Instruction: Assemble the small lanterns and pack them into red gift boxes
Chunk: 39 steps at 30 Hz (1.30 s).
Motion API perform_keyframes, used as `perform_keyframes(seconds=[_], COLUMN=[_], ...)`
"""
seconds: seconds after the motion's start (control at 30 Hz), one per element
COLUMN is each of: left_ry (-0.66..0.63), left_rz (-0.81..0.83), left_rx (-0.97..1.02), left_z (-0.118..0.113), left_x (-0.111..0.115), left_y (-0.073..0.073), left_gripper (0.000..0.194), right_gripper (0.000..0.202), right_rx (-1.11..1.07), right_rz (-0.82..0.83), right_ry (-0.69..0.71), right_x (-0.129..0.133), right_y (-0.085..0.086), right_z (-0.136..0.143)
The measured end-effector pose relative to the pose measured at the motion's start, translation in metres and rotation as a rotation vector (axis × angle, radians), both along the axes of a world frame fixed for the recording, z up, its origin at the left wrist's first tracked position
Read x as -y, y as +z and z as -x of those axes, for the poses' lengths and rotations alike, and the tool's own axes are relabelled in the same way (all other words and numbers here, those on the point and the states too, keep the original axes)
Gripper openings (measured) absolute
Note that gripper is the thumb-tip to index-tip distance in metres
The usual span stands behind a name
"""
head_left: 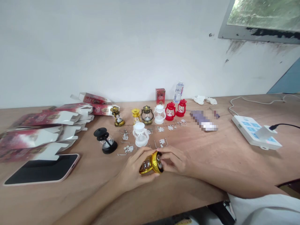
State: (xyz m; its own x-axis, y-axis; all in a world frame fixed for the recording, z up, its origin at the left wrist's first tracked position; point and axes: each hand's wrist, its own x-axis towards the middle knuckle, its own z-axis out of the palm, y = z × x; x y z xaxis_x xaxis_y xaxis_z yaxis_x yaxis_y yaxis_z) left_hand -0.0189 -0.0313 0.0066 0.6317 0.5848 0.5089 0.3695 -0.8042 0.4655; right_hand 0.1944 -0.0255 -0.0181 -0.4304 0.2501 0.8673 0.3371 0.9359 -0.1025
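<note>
Near the table's front edge my left hand (133,168) is wrapped round a gold miniature lantern (150,163), which lies on its side with its base turned to the right. The fingers of my right hand (174,160) are bent together at the lantern's open-looking base; whatever they pinch there is hidden. Just beyond my hands stands a white lantern (140,135). Flat metal pieces and bent wires (128,148) lie on the table around it. A black lantern (105,140) leans to the left of them.
Behind are more lanterns, among them a red one (170,111) and a bronze one (147,115). Flattened red boxes (42,134) and a phone (42,168) lie left. A power strip (255,131) with a plugged cable sits right. A bottle (179,92) stands by the wall.
</note>
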Motion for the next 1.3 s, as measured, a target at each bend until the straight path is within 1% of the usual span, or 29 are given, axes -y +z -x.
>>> perform_keyframes(seconds=[0.07, 0.2, 0.3, 0.43, 0.57, 0.7, 0.8, 0.93, 1.03, 1.1, 1.17, 1.23, 1.3], left_ry=[0.005, 0.004, -0.001, -0.012, 0.040, 0.097, 0.099, 0.096, 0.098, 0.100, 0.098, 0.098, 0.098], left_rz=[0.013, 0.025, 0.029, 0.046, 0.081, 0.127, 0.129, 0.098, 0.076, 0.074, 0.070, 0.064, 0.052], left_rx=[-0.001, -0.010, -0.004, 0.012, 0.030, 0.038, 0.037, 0.035, 0.028, 0.020, 0.008, -0.008, -0.022], left_z=[0.000, 0.000, -0.001, 0.000, 0.001, 0.001, 0.001, 0.001, 0.003, 0.003, 0.003, 0.003, 0.003], left_x=[0.000, 0.000, 0.000, 0.000, -0.002, -0.002, -0.001, -0.001, -0.001, -0.002, -0.002, -0.003, -0.003], left_y=[0.000, 0.001, 0.001, 0.001, 0.003, 0.006, 0.007, 0.005, 0.004, 0.004, 0.003, 0.002, 0.001], left_gripper=[0.052, 0.053, 0.053, 0.054, 0.046, 0.041, 0.040, 0.042, 0.044, 0.046, 0.048, 0.050, 0.052], right_gripper=[0.014, 0.015, 0.012, 0.010, 0.011, 0.007, 0.004, 0.007, 0.008, 0.007, 0.004, 0.005, 0.008], right_rx=[-0.012, 0.008, 0.025, 0.043, -0.011, -0.021, 0.042, 0.136, 0.171, 0.145, 0.080, 0.013, -0.013], right_rz=[0.021, 0.117, 0.158, 0.133, 0.117, 0.235, 0.326, 0.330, 0.331, 0.331, 0.313, 0.279, 0.245], right_ry=[0.008, 0.061, 0.052, -0.021, -0.109, -0.258, -0.351, -0.406, -0.433, -0.437, -0.410, -0.342, -0.243], right_x=[-0.001, 0.000, 0.003, 0.008, 0.005, -0.013, -0.026, -0.033, -0.033, -0.032, -0.029, -0.023, -0.015], right_y=[-0.001, 0.003, 0.006, 0.010, 0.010, 0.005, -0.002, -0.010, -0.011, -0.010, -0.006, 0.000, 0.007], right_z=[0.000, -0.001, -0.001, -0.002, -0.005, -0.009, -0.011, -0.013, -0.013, -0.013, -0.013, -0.013, -0.012])
